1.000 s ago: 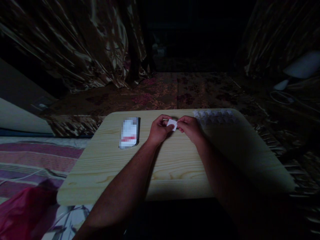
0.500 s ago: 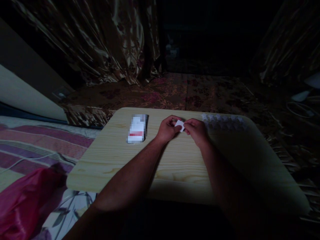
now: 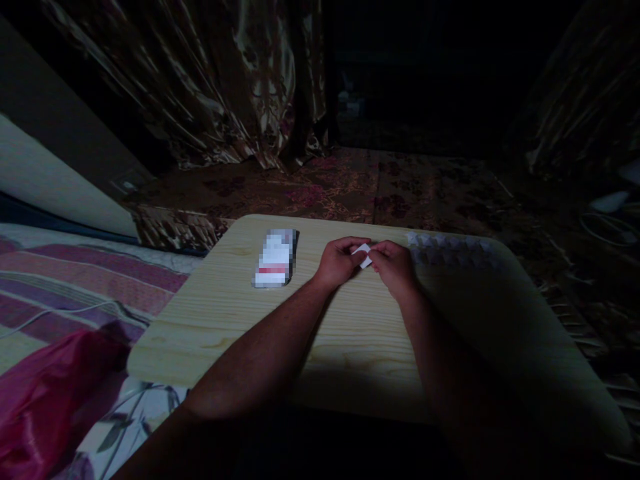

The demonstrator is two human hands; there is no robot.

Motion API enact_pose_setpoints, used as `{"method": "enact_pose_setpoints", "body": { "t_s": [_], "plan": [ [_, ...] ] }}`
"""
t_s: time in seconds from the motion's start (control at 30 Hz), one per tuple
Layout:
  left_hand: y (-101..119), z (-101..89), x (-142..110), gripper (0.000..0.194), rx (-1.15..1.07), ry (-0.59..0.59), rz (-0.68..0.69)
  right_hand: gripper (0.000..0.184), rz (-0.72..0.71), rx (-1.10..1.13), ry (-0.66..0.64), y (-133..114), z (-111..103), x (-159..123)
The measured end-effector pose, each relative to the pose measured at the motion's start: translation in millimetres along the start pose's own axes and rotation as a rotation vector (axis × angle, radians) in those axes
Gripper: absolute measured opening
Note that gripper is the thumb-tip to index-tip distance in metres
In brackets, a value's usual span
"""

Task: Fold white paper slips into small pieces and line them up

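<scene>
A small piece of white paper (image 3: 365, 256) is held between my two hands, just above the wooden table (image 3: 365, 333). My left hand (image 3: 341, 260) pinches its left side, with the thumb lying over the face of the paper. My right hand (image 3: 393, 262) grips the right edge between thumb and fingers. Part of the paper is hidden behind the fingers, so its full shape cannot be made out. Beyond my right hand, two rows of small folded white paper pieces (image 3: 440, 241) stand along the table's far right edge, dim in the shadow.
A phone-like object (image 3: 275, 259) with a blurred screen lies on the left of the table. On the left, a striped bed cover (image 3: 95, 283) carries a pink bag or cloth (image 3: 55, 393) and a white cable (image 3: 65, 310). A shiny patterned curtain (image 3: 270, 80) hangs behind.
Both hands still hold the white paper; my left fingers now reach further over its far side. The camera view has shifted slightly.
</scene>
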State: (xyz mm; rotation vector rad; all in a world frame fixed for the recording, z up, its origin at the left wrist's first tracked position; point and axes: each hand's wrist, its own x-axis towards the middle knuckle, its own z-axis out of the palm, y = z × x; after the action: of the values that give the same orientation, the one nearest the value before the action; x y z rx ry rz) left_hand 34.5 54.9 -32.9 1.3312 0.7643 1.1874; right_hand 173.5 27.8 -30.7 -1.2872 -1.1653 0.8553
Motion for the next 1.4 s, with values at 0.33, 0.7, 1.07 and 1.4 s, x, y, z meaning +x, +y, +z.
{"method": "enact_pose_setpoints", "body": {
  "t_s": [0.33, 0.7, 1.07, 1.4],
  "plan": [
    [1, 1.0, 0, 0.037, -0.029, 0.019, 0.002, 0.014, 0.020, -0.013, 0.020, -7, -1, -1],
    [3, 2.1, -1, 0.033, -0.046, -0.037, 0.012, 0.015, -0.003, -0.063, 0.035, -9, -1, -2],
    [3, 1.9, -2, 0.032, -0.003, -0.080, 0.001, 0.013, -0.029, -0.049, 0.032, -7, -2, -2],
    [1, 2.3, -2, 0.032, -0.010, -0.079, 0.000, 0.015, -0.003, -0.043, 0.033, -9, -2, -2]
  ]
}}
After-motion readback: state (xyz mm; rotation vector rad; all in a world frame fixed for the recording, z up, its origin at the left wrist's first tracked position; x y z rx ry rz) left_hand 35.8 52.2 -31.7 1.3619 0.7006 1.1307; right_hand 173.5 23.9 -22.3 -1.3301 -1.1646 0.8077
